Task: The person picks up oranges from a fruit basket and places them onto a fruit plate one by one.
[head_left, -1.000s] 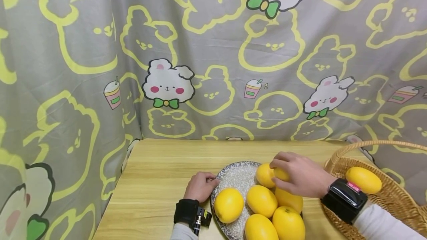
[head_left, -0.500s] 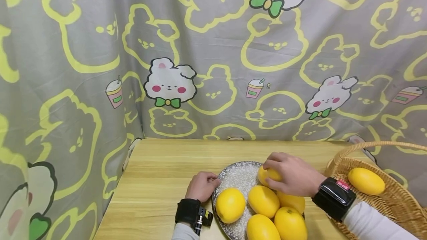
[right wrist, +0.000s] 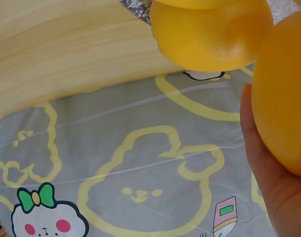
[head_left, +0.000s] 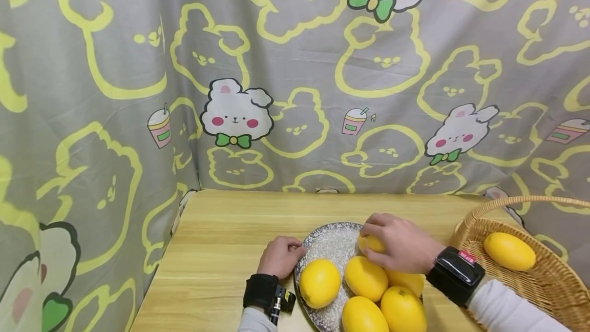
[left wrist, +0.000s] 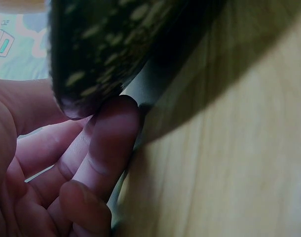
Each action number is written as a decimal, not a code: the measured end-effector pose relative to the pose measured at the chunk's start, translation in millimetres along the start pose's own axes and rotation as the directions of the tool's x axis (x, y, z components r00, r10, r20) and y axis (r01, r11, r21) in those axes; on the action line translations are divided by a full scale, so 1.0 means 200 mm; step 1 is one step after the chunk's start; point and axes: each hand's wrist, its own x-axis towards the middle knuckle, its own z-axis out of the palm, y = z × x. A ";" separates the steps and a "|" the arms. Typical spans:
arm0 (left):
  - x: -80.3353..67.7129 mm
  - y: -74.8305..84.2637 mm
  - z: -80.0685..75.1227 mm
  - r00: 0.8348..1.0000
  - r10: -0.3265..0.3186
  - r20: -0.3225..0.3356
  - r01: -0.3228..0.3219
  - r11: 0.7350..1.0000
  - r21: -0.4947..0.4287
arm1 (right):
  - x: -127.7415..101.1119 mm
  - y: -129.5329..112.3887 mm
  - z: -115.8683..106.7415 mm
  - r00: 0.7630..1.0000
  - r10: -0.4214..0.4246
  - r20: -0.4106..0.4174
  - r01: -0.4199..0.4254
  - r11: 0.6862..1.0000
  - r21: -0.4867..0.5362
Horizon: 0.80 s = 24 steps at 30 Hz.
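A speckled grey plate (head_left: pixel 329 242) with a dark rim stands on the wooden table and carries several yellow mangoes (head_left: pixel 320 283). My left hand (head_left: pixel 281 257) pinches its left rim; in the left wrist view the thumb and fingers (left wrist: pixel 113 128) lie about the dark speckled edge (left wrist: pixel 101 54). Over the plate's far right side, my right hand (head_left: pixel 396 242) grips a mango (right wrist: pixel 283 94), its fingers curled over the fruit and hiding much of it in the head view. Another mango (right wrist: pixel 209 39) lies close by it in the right wrist view.
On the right stands a wicker basket (head_left: pixel 544 296) with a tall arched handle (head_left: pixel 521 199); one mango (head_left: pixel 509 251) lies inside. A grey patterned curtain (head_left: pixel 299 65) hangs behind and at the sides of the table (head_left: pixel 221 240).
My right hand has shifted left with the mango, away from the basket and further over the plate, now covering more of the mango there. My left hand stays at the rim.
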 end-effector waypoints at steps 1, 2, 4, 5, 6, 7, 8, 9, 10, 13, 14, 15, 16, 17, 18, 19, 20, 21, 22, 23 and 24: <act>0.00 0.00 0.00 1.000 -0.001 0.000 0.001 1.000 -0.001 | 0.00 0.00 0.00 1.000 0.001 0.004 -0.001 1.000 0.001; 0.00 0.00 0.00 1.000 -0.002 0.001 0.002 1.000 -0.002 | 0.00 0.00 0.01 1.000 0.001 0.009 -0.001 1.000 0.005; 0.00 0.00 0.00 1.000 -0.005 0.003 0.005 1.000 -0.005 | 0.01 -0.01 0.01 1.000 0.002 0.017 -0.002 1.000 0.009; 0.00 0.00 0.00 1.000 -0.006 0.003 0.006 1.000 -0.005 | 0.01 -0.01 0.02 1.000 0.004 0.022 -0.005 1.000 0.011; 0.00 0.00 0.00 1.000 -0.005 0.004 0.006 1.000 -0.004 | 0.01 -0.01 0.02 1.000 0.006 0.024 -0.007 1.000 0.011; 0.00 0.00 0.00 1.000 -0.006 0.004 0.006 1.000 -0.002 | 0.01 -0.01 0.02 1.000 0.006 0.025 -0.006 1.000 0.013; 0.00 0.00 0.00 1.000 -0.006 0.005 0.006 1.000 -0.001 | 0.02 -0.01 0.03 1.000 0.003 0.025 -0.003 1.000 0.016; 0.00 0.00 0.00 1.000 -0.005 0.006 0.005 1.000 0.000 | 0.02 -0.01 0.03 1.000 0.001 0.025 -0.001 1.000 0.018; 0.00 0.00 0.00 1.000 -0.004 0.006 0.004 1.000 0.002 | 0.02 -0.01 0.04 1.000 0.000 0.024 -0.001 1.000 0.020; 0.00 0.00 0.00 1.000 0.001 0.008 -0.001 1.000 0.002 | 0.03 -0.01 0.04 1.000 -0.003 0.031 0.002 1.000 0.028; 0.00 0.00 0.00 1.000 0.002 0.008 -0.002 1.000 0.003 | 0.03 -0.01 0.05 0.999 -0.003 0.036 0.002 1.000 0.029; 0.00 0.00 0.00 1.000 0.003 0.008 -0.003 1.000 0.003 | 0.03 -0.01 0.05 0.999 -0.003 0.040 0.002 1.000 0.031; 0.00 0.00 0.00 1.000 0.004 0.008 -0.004 1.000 0.002 | 0.03 -0.01 0.05 0.999 -0.003 0.043 0.002 1.000 0.031; 0.00 0.00 0.00 1.000 0.005 0.008 -0.005 1.000 0.001 | 0.03 -0.01 0.05 0.999 -0.006 0.048 0.004 0.999 0.032; 0.00 0.00 0.00 1.000 0.005 0.008 -0.005 1.000 0.001 | 0.03 -0.01 0.05 0.999 -0.005 0.051 0.004 0.999 0.033; 0.00 0.00 0.00 1.000 0.006 0.007 -0.006 1.000 0.002 | 0.03 -0.01 0.06 0.999 -0.004 0.052 0.002 0.999 0.033; 0.00 0.00 0.00 1.000 0.007 0.007 -0.007 1.000 0.001 | 0.04 -0.01 0.06 0.999 -0.003 0.053 0.001 0.999 0.034; 0.00 0.00 0.00 1.000 0.008 0.006 -0.008 1.000 0.000 | 0.04 -0.01 0.06 0.999 -0.002 0.053 0.000 0.999 0.036; 0.00 0.00 0.00 1.000 0.008 0.005 -0.008 1.000 0.000 | 0.04 -0.01 0.06 0.999 -0.001 0.052 -0.001 0.999 0.037; 0.00 0.00 0.00 1.000 0.008 0.004 -0.008 1.000 0.001 | 0.05 -0.01 0.06 0.999 0.001 0.051 -0.003 0.999 0.038; 0.00 0.00 0.00 1.000 0.008 0.004 -0.008 1.000 0.002 | 0.05 -0.01 0.06 0.999 0.003 0.050 -0.005 0.999 0.040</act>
